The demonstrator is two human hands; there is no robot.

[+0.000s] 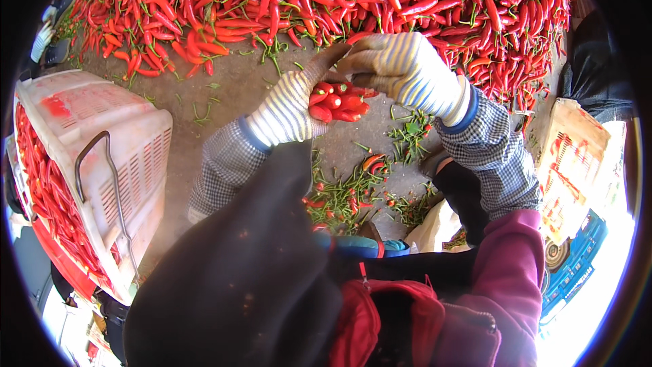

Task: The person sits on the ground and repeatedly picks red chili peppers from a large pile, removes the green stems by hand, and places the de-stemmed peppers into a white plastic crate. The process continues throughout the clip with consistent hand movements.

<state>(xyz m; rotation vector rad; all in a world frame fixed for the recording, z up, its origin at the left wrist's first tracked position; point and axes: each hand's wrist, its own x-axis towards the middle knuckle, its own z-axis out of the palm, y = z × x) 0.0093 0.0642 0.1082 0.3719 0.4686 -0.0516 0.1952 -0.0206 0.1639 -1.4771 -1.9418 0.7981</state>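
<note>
In a striped knit glove, my left hand (293, 102) is closed around a bunch of red chili peppers (338, 102), their blunt ends turned towards me. My right hand (397, 69), gloved alike, is at the far right side of the bunch, its fingertips close to my left thumb; whether it pinches a pepper or stem is hidden by the fingers. Just beyond both hands lies a large heap of red chili peppers with green stems (316, 0). Below the hands, loose green stems (351, 193) mixed with a few red bits lie on the floor.
A pale plastic crate (122, 153) full of red peppers, with a bent metal handle, stands at left. At right are a pale crate (575, 163) with red marks and a blue crate (575, 260). Another person's gloved hand (42, 41) shows at the far left, and dark clothing (601, 61) at right.
</note>
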